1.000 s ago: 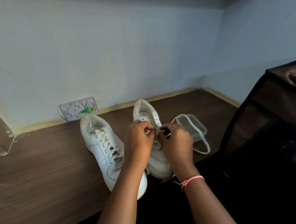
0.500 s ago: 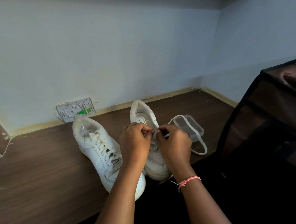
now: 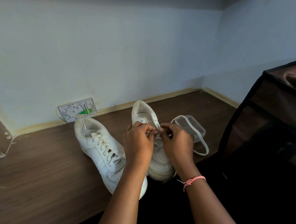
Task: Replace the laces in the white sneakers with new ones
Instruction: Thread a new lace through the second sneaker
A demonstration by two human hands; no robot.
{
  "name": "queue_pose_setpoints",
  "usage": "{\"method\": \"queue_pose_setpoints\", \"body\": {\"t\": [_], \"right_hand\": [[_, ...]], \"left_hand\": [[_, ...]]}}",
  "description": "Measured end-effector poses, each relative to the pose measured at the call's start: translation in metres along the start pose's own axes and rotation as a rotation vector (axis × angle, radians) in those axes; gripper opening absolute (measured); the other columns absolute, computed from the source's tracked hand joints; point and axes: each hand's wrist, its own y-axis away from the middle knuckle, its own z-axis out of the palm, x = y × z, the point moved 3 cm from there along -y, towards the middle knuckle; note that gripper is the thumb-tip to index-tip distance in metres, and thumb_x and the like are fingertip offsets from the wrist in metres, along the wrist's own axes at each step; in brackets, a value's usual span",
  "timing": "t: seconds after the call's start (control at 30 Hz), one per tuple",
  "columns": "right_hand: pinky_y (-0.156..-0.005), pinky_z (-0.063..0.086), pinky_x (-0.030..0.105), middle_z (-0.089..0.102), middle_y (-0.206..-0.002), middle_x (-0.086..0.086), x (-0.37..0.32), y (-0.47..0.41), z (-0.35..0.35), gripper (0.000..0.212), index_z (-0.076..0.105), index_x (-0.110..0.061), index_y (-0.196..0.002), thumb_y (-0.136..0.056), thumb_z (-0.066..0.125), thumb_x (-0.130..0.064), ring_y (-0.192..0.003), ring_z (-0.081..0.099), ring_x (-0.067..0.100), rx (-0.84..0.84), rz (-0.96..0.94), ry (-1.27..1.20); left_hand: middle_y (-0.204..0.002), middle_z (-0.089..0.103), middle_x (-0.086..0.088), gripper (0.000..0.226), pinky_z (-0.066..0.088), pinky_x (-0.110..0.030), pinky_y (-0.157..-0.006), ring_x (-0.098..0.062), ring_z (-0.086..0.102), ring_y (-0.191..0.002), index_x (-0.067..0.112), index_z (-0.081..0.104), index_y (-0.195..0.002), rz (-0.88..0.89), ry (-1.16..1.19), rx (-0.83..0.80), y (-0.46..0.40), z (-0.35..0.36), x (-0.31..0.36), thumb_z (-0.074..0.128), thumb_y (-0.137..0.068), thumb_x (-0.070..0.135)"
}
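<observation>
The right sneaker (image 3: pixel 159 155) stands near the front edge of the worktop (image 3: pixel 35 172), toe toward the person and just over that edge, heel toward the back wall. Both hands meet over its eyelets. The left hand (image 3: pixel 138 143) is clenched on the lace (image 3: pixel 199 140) at the tongue, thumb and fingers pinching it. The right hand (image 3: pixel 177 141) pinches the same lace just beside it, fingertips almost touching the left's. From the right hand the lace runs out in a wide loop to the right, over a clear box (image 3: pixel 191 126) and down onto the worktop near the front edge. The hands hide the middle of the sneaker, so how far it is laced cannot be told.

The left sneaker (image 3: pixel 103 152) lies just beside it, nearer the worktop's middle, fully laced, its toe also past the front edge and partly covered by the left forearm. The two sneakers touch or nearly touch low down, behind the left wrist.

The clear box sits right of the right sneaker, close to it. A pink band (image 3: pixel 193 180) circles the right wrist. Against the back wall, behind the left sneaker, leans a small white plate (image 3: pixel 77 109) with a green spot. At the worktop's left edge stands a clear panel (image 3: pixel 0 147). A dark cabinet (image 3: pixel 273 122) stands at the right end.
</observation>
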Motion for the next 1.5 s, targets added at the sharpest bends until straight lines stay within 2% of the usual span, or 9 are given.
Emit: {"method": "queue_pose_setpoints", "body": {"t": [0.37,0.53,0.67,0.87,1.0,1.13,1.27,1.37,1.5], "right_hand": [[-0.096,0.039,0.045,0.052,-0.095,-0.016,-0.004,-0.013,-0.013,0.019,0.054,-0.033,-0.081,-0.091,0.062,-0.018,-0.101,0.045,0.010,0.030,0.020,0.035],[-0.095,0.025,0.037,0.052,-0.105,-0.015,-0.018,-0.019,-0.041,0.011,0.061,-0.027,-0.086,-0.093,0.059,-0.019,-0.105,0.032,0.007,0.063,0.028,-0.012],[-0.102,0.040,0.049,0.050,-0.101,-0.019,-0.012,-0.018,-0.041,0.019,0.065,-0.034,-0.103,-0.094,0.058,-0.018,-0.116,0.044,0.017,-0.045,0.127,-0.136],[-0.064,0.042,0.010,0.063,-0.086,-0.005,-0.018,-0.015,-0.044,0.010,0.070,-0.024,-0.091,-0.092,0.064,-0.016,-0.075,0.058,-0.004,-0.222,0.003,-0.214],[-0.056,0.044,0.022,0.067,-0.071,0.009,-0.026,-0.020,-0.070,0.015,0.070,-0.012,-0.086,-0.095,0.058,-0.008,-0.059,0.056,0.009,-0.031,0.139,-0.723],[-0.068,0.042,0.029,0.072,-0.083,0.009,-0.032,-0.022,-0.085,0.014,0.069,-0.010,-0.097,-0.094,0.057,-0.006,-0.066,0.058,0.010,-0.028,0.194,-1.051],[-0.066,0.051,0.021,0.074,-0.096,0.002,-0.020,-0.022,-0.077,0.027,0.070,-0.012,-0.109,-0.088,0.061,0.004,-0.082,0.069,0.012,-0.157,0.241,-0.777],[-0.071,0.055,0.024,0.075,-0.093,0.003,-0.024,-0.015,-0.062,0.028,0.071,-0.017,-0.105,-0.087,0.065,0.003,-0.086,0.071,0.015,-0.367,0.166,-0.615],[-0.064,0.053,0.022,0.074,-0.076,-0.001,-0.031,-0.014,-0.060,0.013,0.075,-0.017,-0.090,-0.088,0.068,-0.006,-0.072,0.069,0.007,-0.176,0.037,-0.455]], "left_hand": [[-0.094,0.058,0.017,0.031,0.038,-0.034,-0.088,-0.010,0.051,-0.099,0.040,0.065,-0.110,0.051,-0.024,0.017,0.000,-0.006,0.004,0.075,-0.082,0.033],[-0.105,0.058,0.019,0.012,0.021,-0.029,-0.084,-0.009,0.049,-0.106,0.038,0.072,-0.096,0.082,-0.023,-0.008,-0.002,-0.005,0.013,0.073,-0.084,0.037],[-0.098,0.058,0.019,0.005,0.039,-0.041,-0.089,-0.013,0.056,-0.099,0.036,0.068,-0.084,0.098,0.159,0.060,-0.008,-0.011,0.022,0.073,-0.084,0.034],[-0.099,0.060,0.020,0.004,0.047,-0.050,-0.088,-0.012,0.059,-0.101,0.043,0.067,-0.085,0.189,0.429,0.117,-0.012,-0.031,0.046,0.068,-0.081,0.042],[-0.121,0.051,0.025,0.032,0.036,-0.044,-0.103,-0.015,0.049,-0.121,0.048,0.062,-0.113,0.138,0.179,-0.077,-0.017,-0.023,0.023,0.066,-0.081,0.052],[-0.126,0.052,0.022,0.021,0.021,-0.034,-0.095,-0.014,0.041,-0.124,0.043,0.070,-0.100,0.096,-0.041,-0.207,-0.008,-0.007,0.016,0.064,-0.084,0.054],[-0.103,0.055,0.020,0.021,0.043,-0.049,-0.092,-0.016,0.057,-0.104,0.039,0.069,-0.097,0.167,0.212,-0.019,-0.015,-0.013,0.020,0.062,-0.082,0.053],[-0.100,0.056,0.012,0.006,0.045,-0.029,-0.092,-0.012,0.059,-0.101,0.035,0.075,-0.089,0.242,0.419,0.065,-0.015,-0.026,0.042,0.072,-0.083,0.037],[-0.106,0.059,0.012,0.012,0.043,-0.025,-0.094,-0.010,0.058,-0.106,0.039,0.073,-0.096,0.205,0.458,0.049,-0.014,-0.030,0.044,0.070,-0.084,0.040]]}}
